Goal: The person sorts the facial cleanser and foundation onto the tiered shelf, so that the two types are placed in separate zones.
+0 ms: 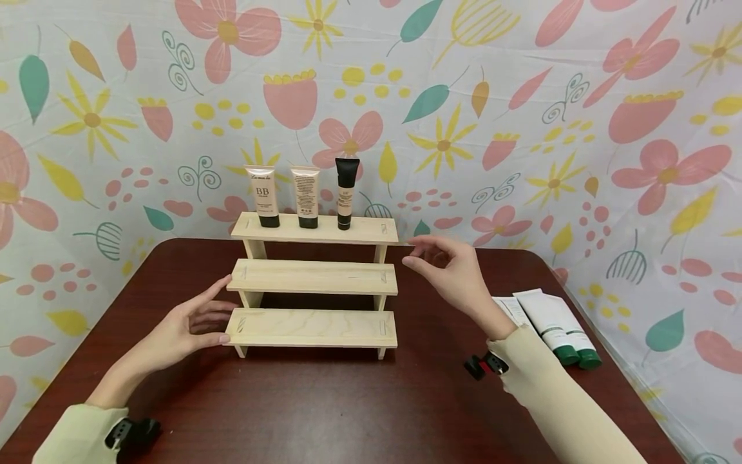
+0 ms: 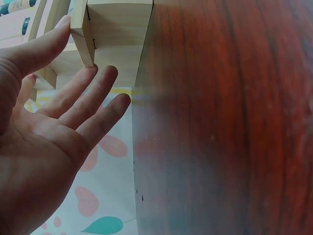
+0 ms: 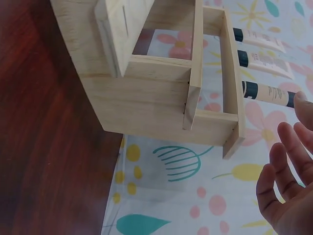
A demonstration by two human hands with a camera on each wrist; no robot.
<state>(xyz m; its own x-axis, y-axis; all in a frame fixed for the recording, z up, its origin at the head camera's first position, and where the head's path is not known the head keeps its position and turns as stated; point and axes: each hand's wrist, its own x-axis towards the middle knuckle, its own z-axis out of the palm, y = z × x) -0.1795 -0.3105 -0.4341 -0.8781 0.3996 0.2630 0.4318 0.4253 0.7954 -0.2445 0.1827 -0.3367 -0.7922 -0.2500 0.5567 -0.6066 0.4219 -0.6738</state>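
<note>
A pale wooden three-step display rack [image 1: 313, 277] stands on the dark table. My left hand [image 1: 180, 335] is at its left end, thumb on the end of the lowest step and a fingertip at the middle step; the left wrist view shows the fingers spread and fairly straight. Right of the top step, my right hand [image 1: 449, 267] hovers with loosely bent fingers and nothing between them. On that top step stand a beige BB cream tube [image 1: 263, 196], a second beige tube [image 1: 305, 193] with its printed text facing out, and a slimmer tube [image 1: 345, 193] with a black upper end.
White tubes [image 1: 547, 316] with green caps lie at the table's right side, partly behind my right forearm. A floral cloth [image 1: 464, 161] hangs behind the dark red-brown table [image 1: 324, 412]. Each wrist carries a small black device [image 1: 487, 365].
</note>
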